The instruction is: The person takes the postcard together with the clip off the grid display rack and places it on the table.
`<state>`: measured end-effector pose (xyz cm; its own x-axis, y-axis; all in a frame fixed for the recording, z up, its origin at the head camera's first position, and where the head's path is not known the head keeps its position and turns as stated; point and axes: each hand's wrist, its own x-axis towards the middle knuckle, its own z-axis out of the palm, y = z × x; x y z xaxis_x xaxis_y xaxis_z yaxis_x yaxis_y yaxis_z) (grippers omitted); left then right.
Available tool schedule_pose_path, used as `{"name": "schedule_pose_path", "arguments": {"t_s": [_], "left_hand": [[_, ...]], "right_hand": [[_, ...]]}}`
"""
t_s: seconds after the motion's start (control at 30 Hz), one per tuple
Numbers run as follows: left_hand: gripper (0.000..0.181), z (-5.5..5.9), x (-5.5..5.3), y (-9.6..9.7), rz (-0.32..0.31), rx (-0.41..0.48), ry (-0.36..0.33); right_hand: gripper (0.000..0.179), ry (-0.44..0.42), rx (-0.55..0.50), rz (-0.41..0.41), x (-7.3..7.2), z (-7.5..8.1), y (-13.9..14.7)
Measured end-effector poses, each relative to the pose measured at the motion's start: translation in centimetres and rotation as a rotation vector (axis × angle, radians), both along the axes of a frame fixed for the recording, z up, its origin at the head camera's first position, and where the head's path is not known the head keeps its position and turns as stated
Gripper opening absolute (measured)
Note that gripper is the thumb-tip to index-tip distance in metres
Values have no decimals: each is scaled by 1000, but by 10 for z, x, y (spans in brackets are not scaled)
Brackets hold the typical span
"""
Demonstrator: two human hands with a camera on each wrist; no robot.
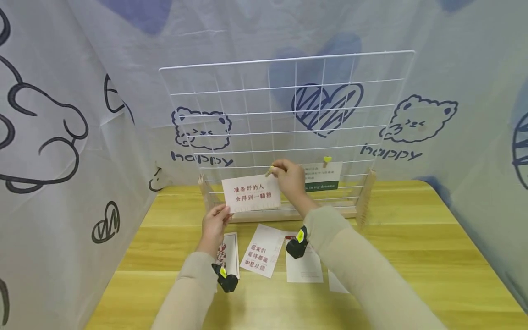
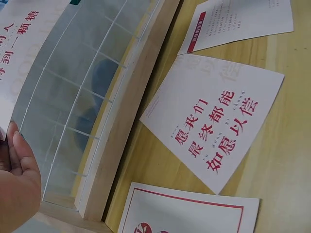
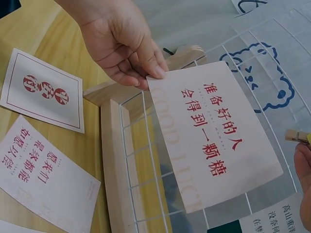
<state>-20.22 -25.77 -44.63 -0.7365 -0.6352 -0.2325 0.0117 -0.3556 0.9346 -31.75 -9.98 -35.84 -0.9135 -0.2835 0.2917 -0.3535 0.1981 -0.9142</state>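
Observation:
My left hand (image 1: 214, 225) pinches a white card with red characters (image 1: 250, 195) by its lower left corner, in front of a white wire grid (image 1: 288, 60). In the right wrist view, the thumb of that left hand (image 3: 121, 41) lies on the card's corner. My right hand (image 1: 290, 180) pinches a small wooden clothespin (image 3: 295, 136) with a yellow decoration, near the card's upper right corner. In the right wrist view the clothespin appears apart from the card. Behind the right hand, another card with a green band (image 1: 321, 183) hangs on the grid under a yellow heart clothespin (image 1: 327, 159).
The grid stands in a wooden base (image 1: 288, 214) on a wood-grain table (image 1: 412, 256). Before it lie a red-printed card (image 2: 214, 116), a red-bordered card (image 3: 43, 90) and others, partly under my right sleeve (image 1: 363, 261). A patterned cloth (image 1: 255, 27) hangs behind.

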Motion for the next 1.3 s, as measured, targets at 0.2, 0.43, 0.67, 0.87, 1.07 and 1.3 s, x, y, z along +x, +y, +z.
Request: {"name": "schedule_pose_path", "arguments": {"t_s": [0.2,0.43,0.67,0.87,1.07,1.3], "left_hand": [[16,-7,9,6,3,0,7],[20,-12,20,14,-8,10,-15],[16,-20,30,22,-44,25,-30],[23,-29,40,30,-81,8,-74],[16,-37,51,37,-92,-1,-103],[18,-45,68,42,-113,-3,-107]], "right_hand": [[12,-113,-19,12,3,-10,11],[14,-228,-117,62,11,-23,24],[17,-279,-144,77,18,-33,33],[21,-311,-167,86,24,-41,42],[19,-320,-201,103,30,-51,56],[20,-336,-222,141,36,-63,79]]}}
